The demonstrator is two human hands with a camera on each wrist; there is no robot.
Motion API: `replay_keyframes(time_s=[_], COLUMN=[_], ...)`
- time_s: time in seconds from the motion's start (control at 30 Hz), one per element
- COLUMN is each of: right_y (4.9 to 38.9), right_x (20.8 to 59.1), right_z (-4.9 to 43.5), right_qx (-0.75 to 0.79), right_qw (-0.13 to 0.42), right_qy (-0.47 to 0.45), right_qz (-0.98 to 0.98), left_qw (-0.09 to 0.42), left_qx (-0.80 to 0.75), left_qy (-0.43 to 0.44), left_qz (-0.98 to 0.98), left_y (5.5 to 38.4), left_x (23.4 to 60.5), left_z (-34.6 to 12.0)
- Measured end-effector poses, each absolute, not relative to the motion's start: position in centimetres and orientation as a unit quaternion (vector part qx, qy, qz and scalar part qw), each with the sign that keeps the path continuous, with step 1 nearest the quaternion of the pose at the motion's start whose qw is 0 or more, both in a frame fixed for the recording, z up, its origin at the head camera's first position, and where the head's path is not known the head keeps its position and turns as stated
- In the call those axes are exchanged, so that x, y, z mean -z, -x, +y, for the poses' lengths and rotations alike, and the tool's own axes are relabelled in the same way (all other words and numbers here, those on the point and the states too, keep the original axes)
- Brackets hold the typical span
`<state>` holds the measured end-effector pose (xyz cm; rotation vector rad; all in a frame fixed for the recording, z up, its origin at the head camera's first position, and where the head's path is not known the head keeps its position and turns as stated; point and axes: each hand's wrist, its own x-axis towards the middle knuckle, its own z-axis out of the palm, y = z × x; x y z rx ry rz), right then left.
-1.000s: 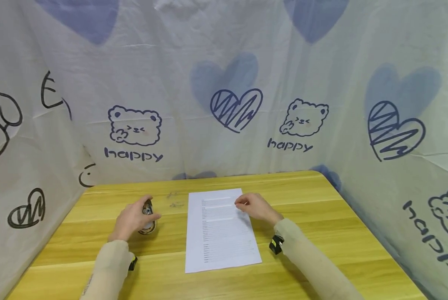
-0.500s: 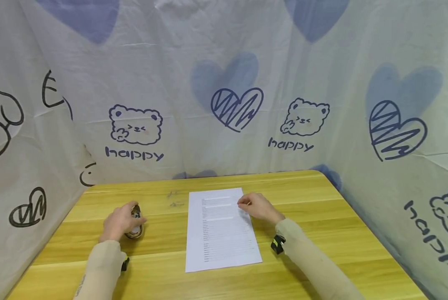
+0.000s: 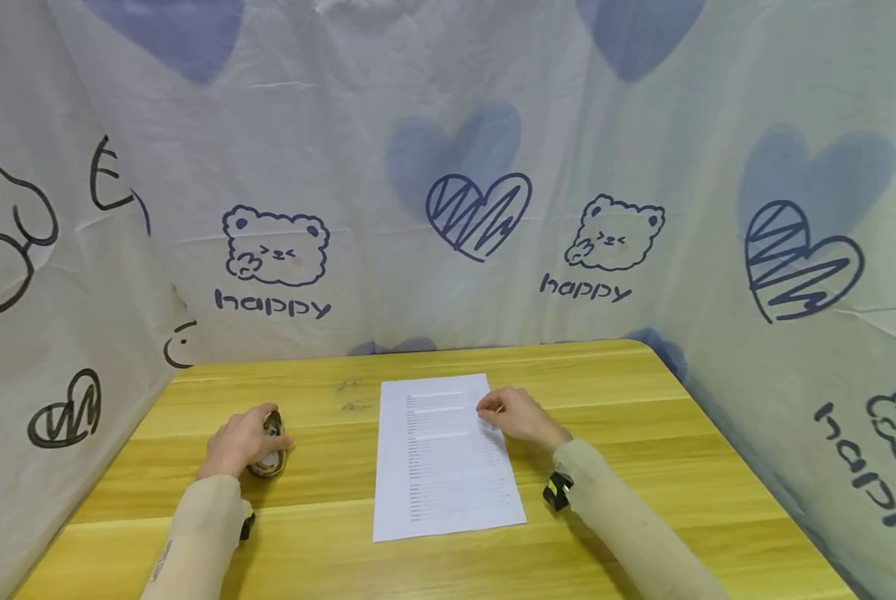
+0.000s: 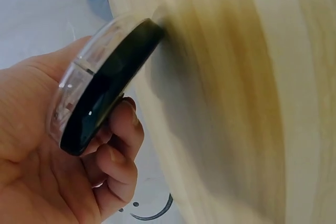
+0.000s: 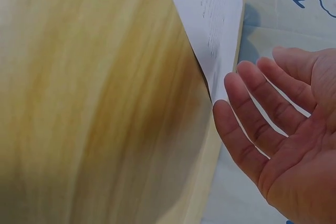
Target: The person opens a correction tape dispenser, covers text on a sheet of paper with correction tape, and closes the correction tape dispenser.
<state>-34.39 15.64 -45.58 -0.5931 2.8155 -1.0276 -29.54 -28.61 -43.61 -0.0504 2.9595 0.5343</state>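
Note:
My left hand holds a rounded mouse at the left of the table, fingers and thumb round its sides. In the left wrist view the mouse shows a clear shell and a black base, tilted over the wood, with fingertips curled by its underside. My right hand hovers at the upper right edge of a printed white sheet of paper. The right wrist view shows that hand's fingers loosely bent and spread, the fingertips overlapping the edge of the sheet.
The yellow wood-grain table has rounded far corners. White cloth printed with hearts and bears hangs behind it and along both sides. Faint grey marks are on the wood left of the sheet.
My left hand has carried the mouse leftward and slightly nearer, then stayed put over the last half second. The right hand has barely shifted to the right, and the sheet lies nearly as before.

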Motion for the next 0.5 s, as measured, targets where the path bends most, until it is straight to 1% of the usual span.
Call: replay_keyframes(time_s=[0.17, 0.4, 0.5], right_y=[34.34, 34.34, 34.31], right_x=[45.6, 45.7, 45.78], right_z=[15.58, 15.76, 15.89], right_qx=[0.344, 0.35, 0.349], right_qw=[0.047, 0.049, 0.043], right_qy=[0.192, 0.184, 0.182], right_qz=[0.918, 0.917, 0.918], left_qw=[0.074, 0.099, 0.1], left_qx=[-0.172, -0.152, -0.149], left_qy=[0.018, 0.023, 0.021], left_qz=[0.982, 0.983, 0.984], left_y=[29.84, 30.05, 29.96], left_x=[43.84, 44.09, 44.12], left_z=[-28.71, -28.37, -28.3])
